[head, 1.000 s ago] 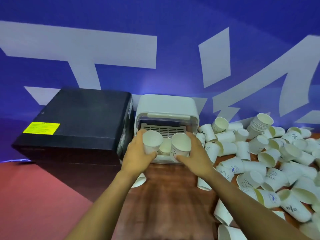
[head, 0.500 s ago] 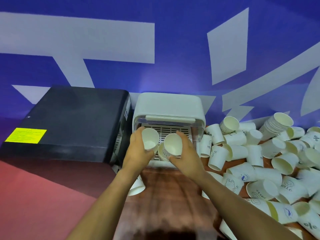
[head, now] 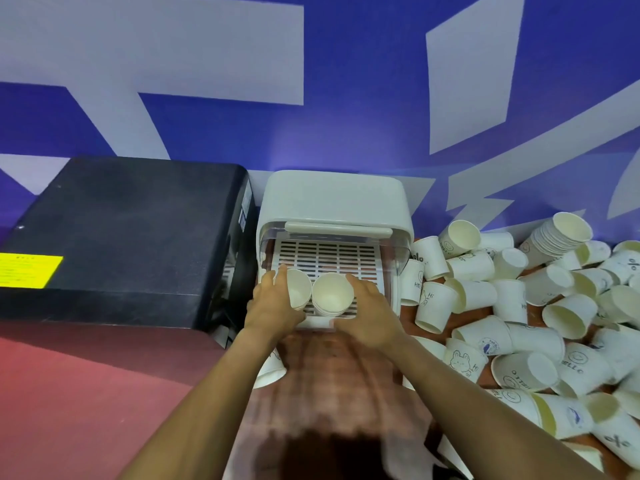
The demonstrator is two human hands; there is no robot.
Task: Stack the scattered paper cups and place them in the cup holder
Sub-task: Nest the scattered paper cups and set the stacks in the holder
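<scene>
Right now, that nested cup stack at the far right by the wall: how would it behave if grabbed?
The nested cup stack lies tilted on loose cups, so it would probably roll or slide. Thin paper walls likely crush under a hard squeeze. Probably light, though stiffer than one cup.

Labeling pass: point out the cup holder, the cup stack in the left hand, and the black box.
cup holder (head: 332, 199), head view, white top.
left-hand cup stack (head: 298, 289), head view, inner wall.
black box (head: 138, 223), head view, top face.
</scene>
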